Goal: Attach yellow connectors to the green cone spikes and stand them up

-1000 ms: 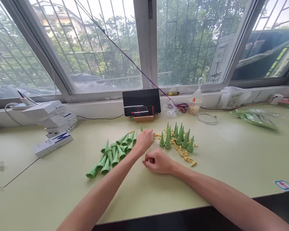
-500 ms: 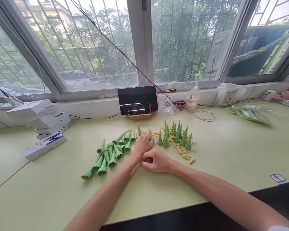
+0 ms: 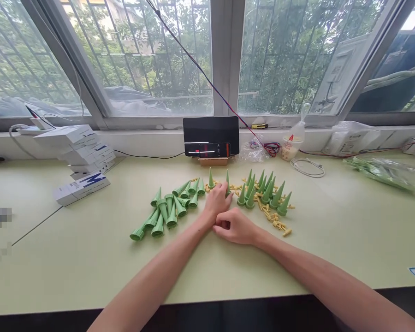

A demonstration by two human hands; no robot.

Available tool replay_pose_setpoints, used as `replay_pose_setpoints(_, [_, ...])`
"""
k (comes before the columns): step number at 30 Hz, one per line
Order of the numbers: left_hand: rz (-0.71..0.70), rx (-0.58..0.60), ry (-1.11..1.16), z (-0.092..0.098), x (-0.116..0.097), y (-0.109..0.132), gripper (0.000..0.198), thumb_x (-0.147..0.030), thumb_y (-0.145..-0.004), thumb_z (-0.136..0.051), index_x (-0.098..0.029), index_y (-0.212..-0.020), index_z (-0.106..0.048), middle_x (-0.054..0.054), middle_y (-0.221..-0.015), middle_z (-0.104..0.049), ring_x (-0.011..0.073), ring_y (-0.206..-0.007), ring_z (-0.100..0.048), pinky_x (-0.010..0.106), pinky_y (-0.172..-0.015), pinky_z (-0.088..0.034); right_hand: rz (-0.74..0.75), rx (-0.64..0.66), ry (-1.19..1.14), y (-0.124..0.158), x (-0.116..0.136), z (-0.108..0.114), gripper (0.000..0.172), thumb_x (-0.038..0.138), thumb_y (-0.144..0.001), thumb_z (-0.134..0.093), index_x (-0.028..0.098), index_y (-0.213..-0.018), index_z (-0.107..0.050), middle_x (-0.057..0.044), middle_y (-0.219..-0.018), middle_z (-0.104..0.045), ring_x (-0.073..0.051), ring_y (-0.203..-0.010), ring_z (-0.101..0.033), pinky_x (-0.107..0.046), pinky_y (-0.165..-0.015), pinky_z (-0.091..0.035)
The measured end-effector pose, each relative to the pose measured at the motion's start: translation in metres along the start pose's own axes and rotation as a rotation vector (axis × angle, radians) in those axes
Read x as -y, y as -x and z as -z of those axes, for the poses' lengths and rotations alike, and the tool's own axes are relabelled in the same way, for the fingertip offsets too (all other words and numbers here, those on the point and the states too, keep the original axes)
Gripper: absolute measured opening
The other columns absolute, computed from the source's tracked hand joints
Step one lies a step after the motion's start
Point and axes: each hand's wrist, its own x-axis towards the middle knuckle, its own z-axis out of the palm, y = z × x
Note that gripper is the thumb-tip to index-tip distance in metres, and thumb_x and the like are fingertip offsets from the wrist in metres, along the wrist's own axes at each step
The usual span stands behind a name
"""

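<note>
My left hand (image 3: 217, 200) reaches forward over the table, its fingers and thumb closed around the lower part of an upright green plastic cone (image 3: 227, 177). Its fingertips are partly hidden. My right hand (image 3: 238, 227) is curled, thumb against the forefinger, beside my left wrist; whether anything is inside it is hidden. Several hollow green cones (image 3: 172, 216) lie tilted in a heap to the left. More green cones (image 3: 276, 196) stand point-up on the right. Small yellow T-shaped pieces (image 3: 278, 223) are scattered among and in front of those. One cone (image 3: 210, 179) stands just behind my left hand.
A tablet (image 3: 210, 129) leans on a cardboard stand (image 3: 212, 162) by the window, a phone (image 3: 214, 150) before it. White boxes (image 3: 83, 189) are stacked at left. Behind at right are a drink cup (image 3: 290, 146), a coiled white cable (image 3: 307, 168) and a bag of green parts (image 3: 380, 173).
The head view has turned left, so the scene sits further right in the picture. Both hands keep nearly the same pose and place beside the cones.
</note>
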Motion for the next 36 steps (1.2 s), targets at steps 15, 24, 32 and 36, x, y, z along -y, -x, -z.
replay_pose_setpoints(15, [-0.057, 0.077, -0.064, -0.0041, -0.0038, -0.0039, 0.008, -0.026, -0.088, -0.057, -0.02, -0.087, -0.062, 0.005, -0.094, -0.062, 0.0187, -0.079, -0.061, 0.028, -0.064, -0.04, 0.001, -0.002, 0.042, -0.0002, 0.0006, 0.0005, 0.025, 0.012, -0.077, -0.055, 0.017, -0.056, -0.044, 0.004, -0.052, -0.049, -0.007, -0.049, -0.037, -0.021, -0.048, -0.027])
replay_pose_setpoints(24, [-0.089, 0.028, 0.047, -0.0076, -0.0008, -0.0017, 0.011, -0.027, -0.085, -0.063, -0.021, -0.092, -0.058, 0.003, -0.092, -0.065, 0.0198, -0.081, -0.062, 0.028, -0.069, -0.043, 0.005, 0.012, 0.036, 0.0019, 0.0008, 0.0011, 0.024, 0.014, -0.081, -0.055, 0.016, -0.058, -0.047, 0.003, -0.054, -0.052, -0.007, -0.051, -0.039, -0.021, -0.05, -0.028])
replay_pose_setpoints(32, [-0.121, 0.022, 0.125, -0.0084, 0.0004, -0.0004, 0.02, -0.021, -0.083, -0.059, -0.023, -0.101, -0.053, 0.003, -0.099, -0.068, 0.0212, -0.083, -0.064, 0.03, -0.071, -0.044, -0.001, 0.018, 0.023, 0.0024, 0.0012, 0.0013, 0.027, 0.015, -0.082, -0.055, 0.017, -0.057, -0.044, 0.004, -0.053, -0.05, -0.007, -0.05, -0.038, -0.021, -0.049, -0.028])
replay_pose_setpoints(36, [-0.126, 0.03, 0.137, -0.0083, 0.0001, 0.0002, 0.027, -0.019, -0.081, -0.058, -0.023, -0.107, -0.052, 0.005, -0.106, -0.068, 0.0225, -0.088, -0.065, 0.031, -0.073, -0.046, 0.004, 0.018, 0.025, 0.0018, 0.0015, 0.0017, 0.027, 0.015, -0.082, -0.055, 0.017, -0.057, -0.045, 0.004, -0.053, -0.05, -0.007, -0.05, -0.038, -0.021, -0.049, -0.028])
